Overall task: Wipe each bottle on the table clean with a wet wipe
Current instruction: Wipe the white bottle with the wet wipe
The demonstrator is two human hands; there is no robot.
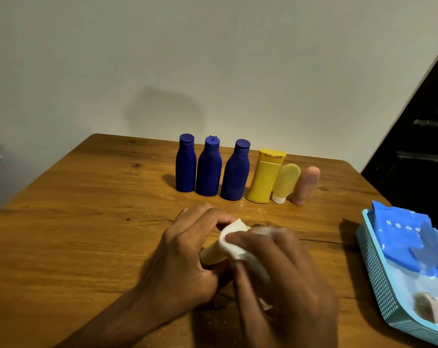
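Observation:
My left hand [185, 254] grips a pale cream tube bottle [210, 254] over the wooden table [75, 222]; most of the tube is hidden by my hands. My right hand [283, 270], blurred, presses a white wet wipe [234, 243] against the tube. At the back stand three dark blue bottles [209, 170] in a row. To their right are a yellow flip-cap bottle [265, 177], a pale yellow tube [285, 183] standing on its white cap, and a pink tube [305, 185].
A light blue perforated basket [378, 267] sits at the table's right edge with a blue wet-wipe pack [403, 237] and a crumpled used wipe [431, 307] inside. A plain wall rises behind the table. A dark stair-like structure lies to the right.

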